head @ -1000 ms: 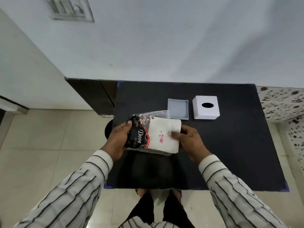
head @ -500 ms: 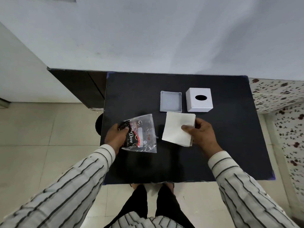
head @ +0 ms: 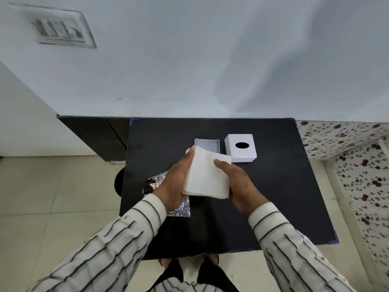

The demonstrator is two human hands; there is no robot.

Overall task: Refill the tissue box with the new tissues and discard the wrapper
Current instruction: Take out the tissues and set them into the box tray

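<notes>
Both hands hold a white stack of tissues (head: 207, 175) above the middle of the black table (head: 284, 186). My left hand (head: 175, 182) grips its left edge and my right hand (head: 237, 182) grips its right edge. The empty plastic wrapper (head: 181, 207), clear with black print, lies on the table under my left wrist, partly hidden. The white tissue box cover (head: 241, 147) with an oval hole stands at the back, and its shallow grey base tray (head: 207, 144) lies open just left of it, its near edge hidden by the tissues.
A white wall runs behind the table with a switch plate (head: 59, 30) up left. A dark cabinet (head: 94, 135) stands to the table's left. Tiled floor surrounds the table, and a speckled surface (head: 347, 135) lies to the right.
My left hand let go of the wrapper, which now lies on the table, and moved right to the tissue stack. Both hands lifted the stack toward the box base.
</notes>
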